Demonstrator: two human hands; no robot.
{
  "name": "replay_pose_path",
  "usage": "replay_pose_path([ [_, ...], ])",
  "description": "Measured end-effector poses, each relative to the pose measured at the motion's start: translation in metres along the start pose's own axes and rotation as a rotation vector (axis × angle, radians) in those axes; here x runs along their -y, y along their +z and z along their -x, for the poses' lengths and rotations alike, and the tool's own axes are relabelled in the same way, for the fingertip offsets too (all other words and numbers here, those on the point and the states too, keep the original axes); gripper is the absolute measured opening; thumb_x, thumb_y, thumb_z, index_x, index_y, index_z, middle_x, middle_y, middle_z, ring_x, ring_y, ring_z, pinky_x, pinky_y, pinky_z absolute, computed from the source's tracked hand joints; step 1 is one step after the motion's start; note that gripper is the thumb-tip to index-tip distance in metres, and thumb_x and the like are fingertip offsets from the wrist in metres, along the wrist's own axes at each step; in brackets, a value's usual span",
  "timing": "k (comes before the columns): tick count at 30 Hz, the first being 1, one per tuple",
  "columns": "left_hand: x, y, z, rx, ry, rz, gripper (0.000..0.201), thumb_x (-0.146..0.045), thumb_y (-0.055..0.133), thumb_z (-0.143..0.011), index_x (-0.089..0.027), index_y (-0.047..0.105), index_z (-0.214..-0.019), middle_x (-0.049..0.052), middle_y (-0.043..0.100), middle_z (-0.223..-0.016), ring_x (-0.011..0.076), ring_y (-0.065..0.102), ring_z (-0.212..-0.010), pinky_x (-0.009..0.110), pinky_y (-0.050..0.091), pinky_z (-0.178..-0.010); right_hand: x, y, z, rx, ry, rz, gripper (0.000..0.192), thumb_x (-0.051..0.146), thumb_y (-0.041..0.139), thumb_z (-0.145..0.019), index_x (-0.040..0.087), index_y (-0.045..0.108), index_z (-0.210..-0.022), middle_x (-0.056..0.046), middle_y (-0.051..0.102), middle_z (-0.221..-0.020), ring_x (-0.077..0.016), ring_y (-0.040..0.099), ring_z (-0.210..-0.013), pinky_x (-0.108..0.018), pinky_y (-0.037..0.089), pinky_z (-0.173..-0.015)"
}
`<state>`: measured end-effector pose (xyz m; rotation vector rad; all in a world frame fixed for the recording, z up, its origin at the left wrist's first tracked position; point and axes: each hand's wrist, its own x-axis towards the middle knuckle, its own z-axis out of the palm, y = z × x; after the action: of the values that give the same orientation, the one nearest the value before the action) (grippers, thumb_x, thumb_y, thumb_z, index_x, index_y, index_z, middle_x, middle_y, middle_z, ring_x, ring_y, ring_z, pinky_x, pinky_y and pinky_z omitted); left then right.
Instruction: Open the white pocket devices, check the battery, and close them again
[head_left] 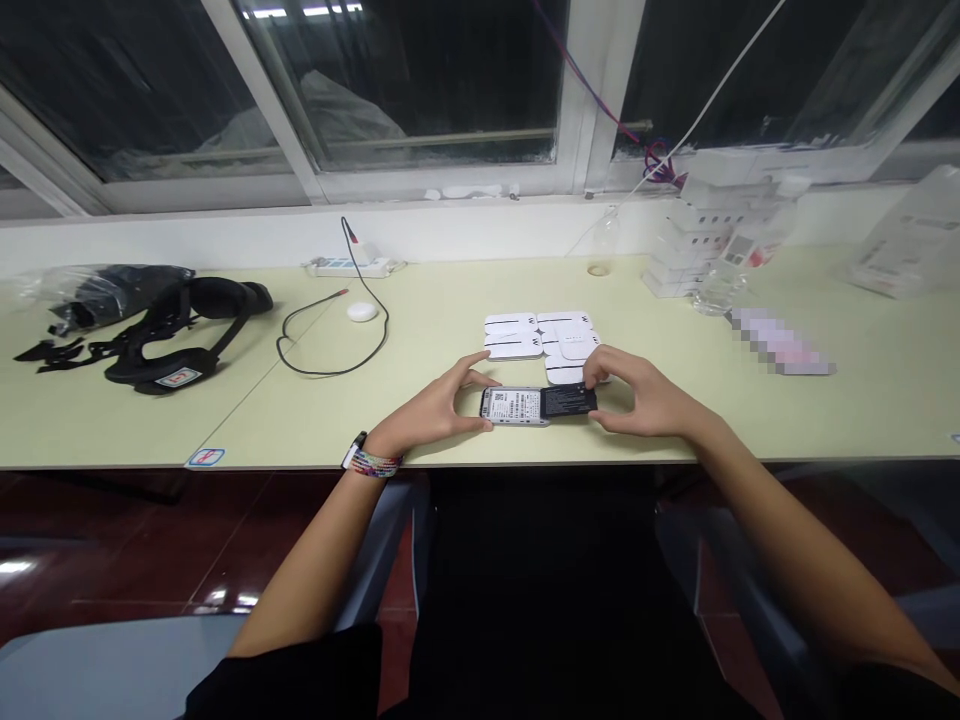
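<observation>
Held flat at the desk (450, 300) edge between both hands — left hand (439, 410), right hand (645, 400) — a phone (536, 405), labelled back up. Fingers clamped on each short end, steadying it. Just behind, white pads (525, 335).

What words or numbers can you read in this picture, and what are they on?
None can be read for sure.
Box, held by left hand and right hand: label print and barcodes, too small.
White cards: dark marks, too small.
Black headgear: red-and-white tag, blurred.
Table edge sticker: red mark, unreadable.
White boxes: print too small.
</observation>
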<state>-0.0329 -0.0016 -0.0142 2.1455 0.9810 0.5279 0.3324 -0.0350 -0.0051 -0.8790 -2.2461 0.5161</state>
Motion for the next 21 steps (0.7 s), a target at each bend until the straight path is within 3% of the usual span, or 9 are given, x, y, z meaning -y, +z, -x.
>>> replay_pose_path([
  [21,-0.0041,-0.0003,0.0001,-0.003,-0.012,-0.014,0.1,-0.038,0.087,-0.089,-0.031,0.03,-0.171,0.011,0.071,-0.152,0.0355,0.059,-0.151,0.059,0.035,-0.133,-0.0007,0.0,0.0062,-0.014,0.06,0.018,0.029,0.023,0.077,-0.083,0.028,0.066,-0.109,-0.006,0.07,-0.11,-0.0271,0.068,-0.099,-0.045,0.06,-0.09],
])
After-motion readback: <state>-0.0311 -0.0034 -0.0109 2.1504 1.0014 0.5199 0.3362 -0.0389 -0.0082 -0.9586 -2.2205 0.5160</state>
